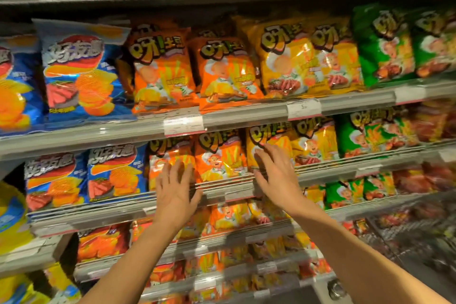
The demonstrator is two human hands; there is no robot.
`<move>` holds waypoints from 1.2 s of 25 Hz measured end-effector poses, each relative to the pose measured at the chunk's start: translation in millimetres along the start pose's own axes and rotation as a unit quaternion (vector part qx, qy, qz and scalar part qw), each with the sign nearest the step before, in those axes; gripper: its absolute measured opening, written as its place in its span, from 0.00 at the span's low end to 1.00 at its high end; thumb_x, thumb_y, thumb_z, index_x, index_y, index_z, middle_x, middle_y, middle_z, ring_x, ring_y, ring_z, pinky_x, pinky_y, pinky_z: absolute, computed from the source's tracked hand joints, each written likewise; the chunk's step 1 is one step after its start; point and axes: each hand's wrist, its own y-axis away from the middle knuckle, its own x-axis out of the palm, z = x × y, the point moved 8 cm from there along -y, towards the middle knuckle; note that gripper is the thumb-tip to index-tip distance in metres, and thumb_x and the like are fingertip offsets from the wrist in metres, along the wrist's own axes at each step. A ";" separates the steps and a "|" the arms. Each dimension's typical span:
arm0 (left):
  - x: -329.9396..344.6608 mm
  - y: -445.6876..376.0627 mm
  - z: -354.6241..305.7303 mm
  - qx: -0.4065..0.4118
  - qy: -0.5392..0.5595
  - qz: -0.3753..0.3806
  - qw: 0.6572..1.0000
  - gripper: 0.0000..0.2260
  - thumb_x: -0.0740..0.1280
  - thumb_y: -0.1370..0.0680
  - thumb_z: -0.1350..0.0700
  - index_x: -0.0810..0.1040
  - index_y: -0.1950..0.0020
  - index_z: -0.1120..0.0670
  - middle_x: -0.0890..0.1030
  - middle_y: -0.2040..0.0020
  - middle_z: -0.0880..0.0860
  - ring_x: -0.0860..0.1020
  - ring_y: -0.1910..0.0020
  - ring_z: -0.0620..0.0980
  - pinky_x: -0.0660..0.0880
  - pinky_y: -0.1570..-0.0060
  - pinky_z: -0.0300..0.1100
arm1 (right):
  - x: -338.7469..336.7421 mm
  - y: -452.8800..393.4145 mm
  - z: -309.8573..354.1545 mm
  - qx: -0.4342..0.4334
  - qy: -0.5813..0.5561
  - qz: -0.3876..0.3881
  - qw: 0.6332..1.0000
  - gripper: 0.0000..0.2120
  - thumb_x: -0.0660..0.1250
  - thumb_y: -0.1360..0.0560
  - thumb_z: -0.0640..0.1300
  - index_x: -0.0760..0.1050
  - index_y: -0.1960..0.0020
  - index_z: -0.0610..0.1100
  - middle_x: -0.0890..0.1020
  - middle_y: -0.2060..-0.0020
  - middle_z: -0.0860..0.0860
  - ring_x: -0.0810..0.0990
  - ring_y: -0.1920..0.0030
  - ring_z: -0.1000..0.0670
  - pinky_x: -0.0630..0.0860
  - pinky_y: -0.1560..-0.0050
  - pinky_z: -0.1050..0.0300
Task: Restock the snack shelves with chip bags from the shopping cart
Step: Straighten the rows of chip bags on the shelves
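The shelves (246, 116) fill the view, tier on tier of glossy chip bags behind grey rails with price tags (183, 126): blue bags (84, 74) at the left, orange ones in the middle, yellow bags (286, 59) next, green bags (385, 44) at the right. The cart (414, 234) shows only as a dark, blurred wire grid at the lower right, and whether bags remain in it cannot be made out. Both bare arms reach to the second tier down from the top. The left hand (176, 189) lies flat, fingers spread, on the front of an orange bag (170, 155), and the right hand (276, 173) has straight fingers against a yellow bag (266, 145); neither grip pinches or holds anything. Between them stands another orange bag (219, 158), upright with its cartoon face forward. The step looks like seating and straightening bags just placed. To do it well, press with flat palms, not fingertips, since the air-filled packs will crush or slide; push each back until its base sits behind the rail, keep faces forward and rows in their own colour, and mind that the slick foil does not tip neighbours.
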 end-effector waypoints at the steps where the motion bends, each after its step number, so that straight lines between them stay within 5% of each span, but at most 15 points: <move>1: 1.3 -4.2 -28.0 0.055 0.001 -0.001 0.998 0.32 0.68 0.21 0.44 0.64 0.20 0.54 0.60 0.20 0.60 0.52 0.20 0.66 0.55 0.24 0.64 | -2.2 0.4 -9.4 0.012 0.009 0.003 1.000 0.26 0.65 0.20 0.49 0.66 0.24 0.46 0.63 0.22 0.44 0.58 0.22 0.40 0.61 0.25 0.42; 4: 8.4 -21.5 -109.9 0.173 0.011 0.016 0.985 0.33 0.64 0.19 0.44 0.58 0.18 0.53 0.55 0.18 0.58 0.49 0.18 0.62 0.51 0.21 0.58 | -10.9 -11.9 -30.5 0.030 0.042 0.016 0.999 0.29 0.63 0.19 0.50 0.59 0.20 0.50 0.56 0.19 0.45 0.52 0.19 0.40 0.56 0.23 0.42; 7: 28.8 -37.7 -173.3 0.238 -0.016 0.064 0.969 0.37 0.63 0.20 0.43 0.49 0.17 0.53 0.49 0.17 0.56 0.46 0.18 0.58 0.50 0.20 0.53 | -25.3 -44.3 -38.1 0.007 0.091 0.015 0.996 0.27 0.61 0.19 0.51 0.63 0.22 0.50 0.66 0.24 0.42 0.62 0.24 0.37 0.61 0.25 0.41; 12: 71.1 -49.2 -200.2 0.187 -0.084 0.167 0.964 0.38 0.60 0.19 0.37 0.48 0.17 0.52 0.35 0.19 0.61 0.38 0.19 0.60 0.50 0.21 0.54 | -14.5 -86.7 -58.1 0.012 0.078 0.195 0.978 0.26 0.64 0.21 0.56 0.66 0.25 0.51 0.73 0.31 0.42 0.71 0.32 0.37 0.67 0.33 0.44; 16: 62.1 -47.1 -218.6 0.115 -0.059 0.138 0.982 0.32 0.66 0.21 0.41 0.65 0.21 0.54 0.51 0.18 0.64 0.50 0.19 0.65 0.58 0.23 0.60 | -36.1 -58.8 -85.9 -0.028 -0.078 0.111 0.990 0.26 0.64 0.20 0.51 0.65 0.24 0.49 0.70 0.29 0.43 0.65 0.28 0.39 0.67 0.30 0.42; 19: 51.9 -52.2 -276.7 0.143 -0.027 0.046 0.988 0.28 0.73 0.24 0.48 0.73 0.27 0.60 0.68 0.26 0.66 0.65 0.26 0.69 0.66 0.29 0.64 | -37.3 -15.1 -164.8 0.009 -0.067 0.116 0.991 0.29 0.62 0.19 0.49 0.58 0.20 0.52 0.55 0.19 0.47 0.51 0.19 0.43 0.57 0.22 0.42; 23: 89.5 -57.8 -333.6 0.108 -0.036 0.140 0.984 0.32 0.59 0.18 0.41 0.53 0.17 0.51 0.51 0.17 0.56 0.46 0.18 0.60 0.52 0.21 0.57 | -21.1 6.7 -235.2 0.029 0.014 0.244 0.969 0.36 0.61 0.18 0.52 0.44 0.18 0.53 0.39 0.18 0.48 0.47 0.19 0.42 0.49 0.20 0.44; 26: 114.0 -58.7 -328.2 0.053 -0.053 0.232 0.970 0.36 0.58 0.18 0.38 0.43 0.17 0.47 0.44 0.17 0.52 0.40 0.18 0.57 0.49 0.20 0.55 | -18.5 9.7 -239.0 0.011 0.001 0.225 0.974 0.41 0.66 0.21 0.53 0.44 0.18 0.53 0.40 0.18 0.47 0.57 0.21 0.40 0.51 0.21 0.43; 30: 121.3 -55.7 -316.6 0.061 -0.061 0.264 0.961 0.40 0.61 0.19 0.38 0.38 0.18 0.47 0.45 0.17 0.51 0.39 0.18 0.57 0.51 0.21 0.57 | -10.7 15.6 -241.4 0.006 -0.010 0.220 0.976 0.43 0.67 0.22 0.51 0.42 0.18 0.52 0.38 0.18 0.46 0.49 0.19 0.39 0.44 0.20 0.40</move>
